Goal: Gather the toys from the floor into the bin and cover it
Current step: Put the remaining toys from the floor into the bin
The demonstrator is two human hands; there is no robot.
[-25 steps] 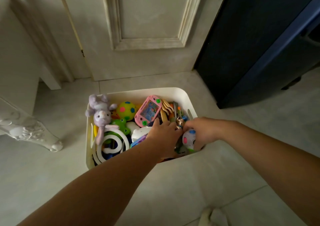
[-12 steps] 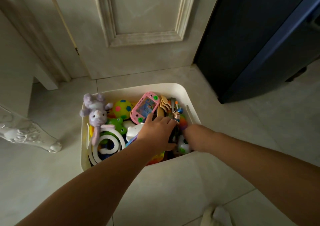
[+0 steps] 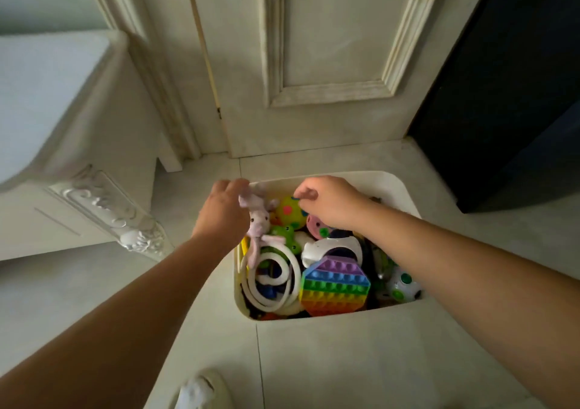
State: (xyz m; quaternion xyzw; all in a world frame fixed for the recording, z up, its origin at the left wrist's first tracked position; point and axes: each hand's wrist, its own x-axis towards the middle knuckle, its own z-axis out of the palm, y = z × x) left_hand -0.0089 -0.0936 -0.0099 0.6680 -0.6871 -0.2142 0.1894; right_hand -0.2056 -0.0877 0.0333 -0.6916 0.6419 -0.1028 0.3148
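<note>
The pale tiled floor (image 3: 329, 361) carries a cream bin (image 3: 405, 189), standing under both hands. A white shoe (image 3: 201, 390) rests on it nearer than the hands.

Cream bin (image 3: 405, 189) — lilac plush bunny (image 3: 259, 220), yellow ball (image 3: 292, 209) dotted pink and green, rainbow-striped pop-it (image 3: 334, 286).

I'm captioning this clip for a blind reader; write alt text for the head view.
Two bare hands reach into a white plastic bin full of toys on a tiled floor: the left hand at a lilac plush bunny, the right hand over a yellow spotted ball. A rainbow pop-it pad lies nearest.
</note>
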